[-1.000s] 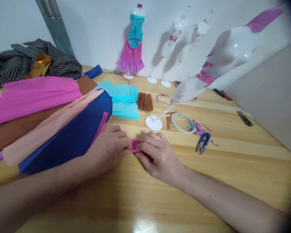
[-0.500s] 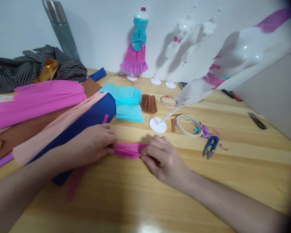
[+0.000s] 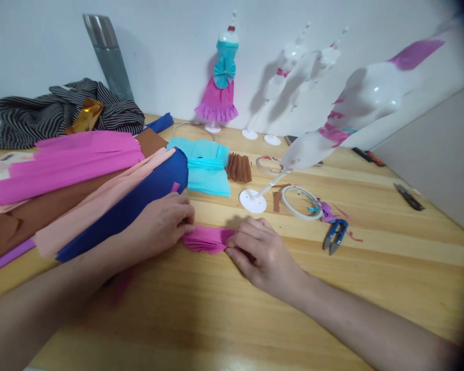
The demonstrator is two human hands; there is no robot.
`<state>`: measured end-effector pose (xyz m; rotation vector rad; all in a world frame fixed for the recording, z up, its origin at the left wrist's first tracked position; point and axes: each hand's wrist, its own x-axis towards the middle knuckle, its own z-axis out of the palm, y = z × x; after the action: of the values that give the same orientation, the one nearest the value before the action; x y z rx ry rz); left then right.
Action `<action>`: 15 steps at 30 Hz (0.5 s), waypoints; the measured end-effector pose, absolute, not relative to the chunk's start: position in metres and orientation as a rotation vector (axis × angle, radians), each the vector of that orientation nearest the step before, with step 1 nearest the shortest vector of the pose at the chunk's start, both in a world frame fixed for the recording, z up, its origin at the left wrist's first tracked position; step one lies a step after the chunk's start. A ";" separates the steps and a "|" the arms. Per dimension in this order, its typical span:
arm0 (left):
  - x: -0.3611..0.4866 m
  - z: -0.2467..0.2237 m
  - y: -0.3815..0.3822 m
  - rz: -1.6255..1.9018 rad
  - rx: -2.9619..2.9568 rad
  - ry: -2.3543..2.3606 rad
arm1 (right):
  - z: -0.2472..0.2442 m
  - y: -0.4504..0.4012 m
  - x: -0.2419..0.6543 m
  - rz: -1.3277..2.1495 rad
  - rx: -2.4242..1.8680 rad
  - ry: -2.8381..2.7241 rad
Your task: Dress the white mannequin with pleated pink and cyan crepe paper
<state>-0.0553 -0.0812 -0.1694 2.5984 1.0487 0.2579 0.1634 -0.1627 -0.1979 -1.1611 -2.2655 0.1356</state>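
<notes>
A strip of pink crepe paper (image 3: pixel 206 240), folded into narrow pleats, stretches between my two hands just above the wooden table. My right hand (image 3: pixel 261 252) pinches its right end between thumb and fingers. At the left end, my left hand (image 3: pixel 160 221) is closed, with thumb and fingertips on the upper edge of the paper. A small pink piece (image 3: pixel 175 187) pokes out above my left knuckles, and a blurred pink strip (image 3: pixel 121 288) hangs below that wrist.
Pink (image 3: pixel 88 149), brown, peach and blue (image 3: pixel 158 180) crepe sheets lie left. Turquoise paper (image 3: pixel 206 178) and pleated brown paper (image 3: pixel 238 167) lie ahead. A leaning mannequin (image 3: pixel 313 149), tape roll (image 3: pixel 301 202), thread snips (image 3: pixel 335 236) and utility knife (image 3: pixel 409 197) stand or lie right. A dressed mannequin (image 3: pixel 218 98) stands behind.
My left hand has shifted slightly right along the pink paper, and more of its pleats fan out at the left end. My right hand keeps its pinch. The view has tilted slightly.
</notes>
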 end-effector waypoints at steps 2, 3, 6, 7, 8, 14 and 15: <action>-0.057 -0.170 -0.082 0.250 2.606 1.103 | -0.198 -0.162 0.163 0.131 -1.151 -2.265; -0.059 -0.170 -0.083 0.252 2.607 1.147 | -0.197 -0.162 0.163 0.130 -1.150 -2.266; -0.061 -0.171 -0.085 0.394 2.610 1.203 | -0.197 -0.161 0.163 0.127 -1.157 -2.268; -0.060 -0.170 -0.087 0.492 2.613 1.164 | -0.197 -0.161 0.163 0.128 -1.161 -2.270; -0.058 -0.169 -0.089 0.591 2.617 1.083 | -0.197 -0.161 0.163 0.129 -1.164 -2.271; -0.034 -0.163 -0.111 0.429 2.706 0.687 | -0.197 -0.161 0.163 0.111 -1.166 -2.293; -0.031 -0.165 -0.113 0.375 2.711 0.720 | -0.197 -0.161 0.163 0.113 -1.169 -2.295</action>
<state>-0.0315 -0.1126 -0.1648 2.7106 0.7201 0.3750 0.1632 -0.1611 -0.1966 -1.1686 -2.2953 0.1129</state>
